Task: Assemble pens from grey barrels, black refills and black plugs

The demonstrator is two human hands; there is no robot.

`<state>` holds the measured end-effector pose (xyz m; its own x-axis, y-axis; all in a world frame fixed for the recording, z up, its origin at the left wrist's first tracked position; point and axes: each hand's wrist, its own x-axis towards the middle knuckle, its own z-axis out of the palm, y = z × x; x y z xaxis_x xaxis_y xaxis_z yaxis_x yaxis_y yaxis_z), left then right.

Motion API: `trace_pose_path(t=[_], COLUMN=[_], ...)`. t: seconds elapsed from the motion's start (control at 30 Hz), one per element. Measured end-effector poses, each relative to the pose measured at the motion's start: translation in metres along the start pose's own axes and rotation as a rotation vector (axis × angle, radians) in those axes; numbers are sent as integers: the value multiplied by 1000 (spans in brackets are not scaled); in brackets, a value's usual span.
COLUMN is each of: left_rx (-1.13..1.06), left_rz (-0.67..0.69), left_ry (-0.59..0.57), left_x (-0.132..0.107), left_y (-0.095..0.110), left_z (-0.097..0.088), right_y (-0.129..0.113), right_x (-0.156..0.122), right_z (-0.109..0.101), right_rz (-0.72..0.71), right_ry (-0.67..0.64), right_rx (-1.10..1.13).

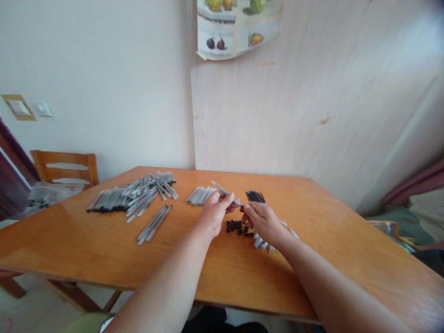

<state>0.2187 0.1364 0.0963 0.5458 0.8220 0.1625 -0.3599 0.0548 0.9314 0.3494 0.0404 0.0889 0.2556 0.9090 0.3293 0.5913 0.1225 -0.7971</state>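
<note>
1. At mid-worktop, raised off the surface: one grey stick (222, 188), pinched between the thumb and fingertips of the left hand (215, 210) and slanting up to the far left.
2. Right hand (264, 222): fingers curled at the stick's near end. I cannot tell whether it grips the stick or some small part.
3. Handling note, my judgement: keep the left hand steady, line the ends up squarely, and press along the stick's length, not sideways.
4. Just below the hands: loose black pieces (237, 227). Short grey pieces (262, 243) lie by the right wrist.
5. Farther off: dark bundle (255, 196), small grey bunch (200, 195), large grey heap (133, 196), stray pair (154, 224).
6. Surface: worktop (104, 249) of glossy orange-brown wood.
7. Room: wooden chair (65, 166) at the far left, pale walls, fruit poster (237, 25), wall switch (41, 109).
</note>
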Motion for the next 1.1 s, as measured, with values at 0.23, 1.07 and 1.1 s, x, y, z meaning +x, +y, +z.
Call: trace_pose_path(t=[0.23, 1.07, 1.1], left_rx=[23, 41, 42], left_rz=[13, 19, 18], left_ry=[-28, -1, 1], left_x=[-1, 2, 2], left_y=[-2, -6, -6], left_z=[-1, -2, -2], right_y=[-1, 7, 7], right_x=[1, 2, 2], right_z=[1, 2, 2], right_rz=[-6, 2, 3], right_ry=[78, 34, 33], right_rx=[-98, -59, -58])
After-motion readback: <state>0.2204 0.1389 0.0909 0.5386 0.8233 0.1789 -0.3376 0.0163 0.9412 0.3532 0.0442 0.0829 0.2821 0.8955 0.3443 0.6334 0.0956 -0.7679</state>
